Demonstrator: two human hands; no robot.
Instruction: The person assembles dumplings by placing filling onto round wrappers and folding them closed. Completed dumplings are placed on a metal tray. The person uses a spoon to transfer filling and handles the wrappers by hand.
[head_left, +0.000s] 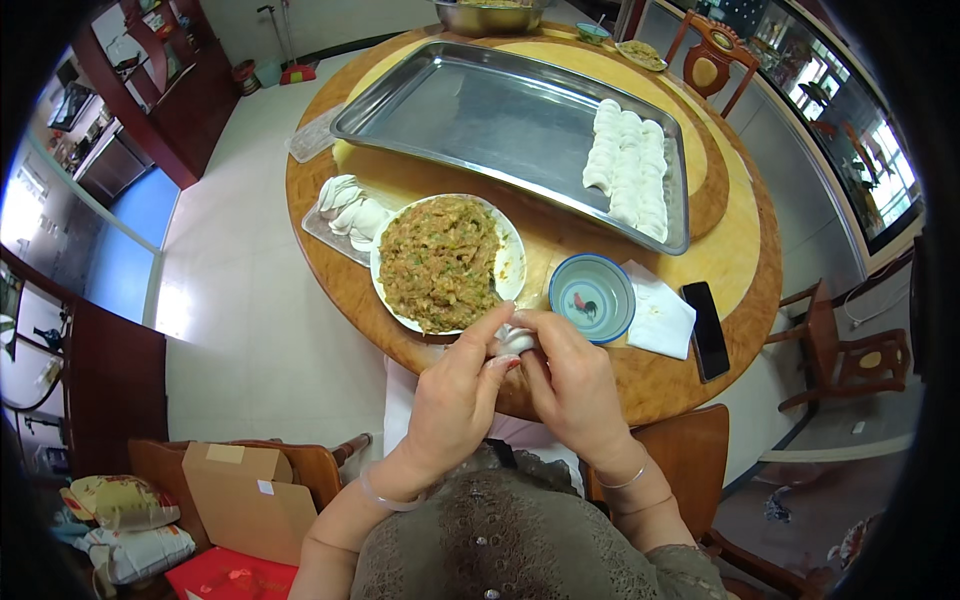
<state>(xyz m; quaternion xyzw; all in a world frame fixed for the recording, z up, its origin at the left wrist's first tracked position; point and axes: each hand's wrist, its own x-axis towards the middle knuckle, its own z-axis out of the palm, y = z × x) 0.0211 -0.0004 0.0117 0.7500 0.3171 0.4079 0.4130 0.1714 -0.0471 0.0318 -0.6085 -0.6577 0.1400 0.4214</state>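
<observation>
My left hand (457, 390) and my right hand (574, 375) meet over the near table edge, both gripping one white dough dumpling (515, 340) with their fingertips. Just beyond them stands a white plate (514, 255) heaped with minced filling (439, 262); a utensil lies partly hidden at its right side. Left of the plate, dough wrappers (351, 211) overlap on a clear plastic tray (319, 229). A blue-rimmed bowl of clear liquid (592, 298) is to the right of the plate. Rows of white dumplings (628, 172) fill the right end of a large metal tray (480, 112).
A folded white tissue (660, 319) and a black phone (705, 330) lie right of the bowl on the round wooden table (750, 300). A metal basin (487, 19) stands at the far edge. Wooden chairs (690, 457) flank me, with a cardboard box (247, 499) at left.
</observation>
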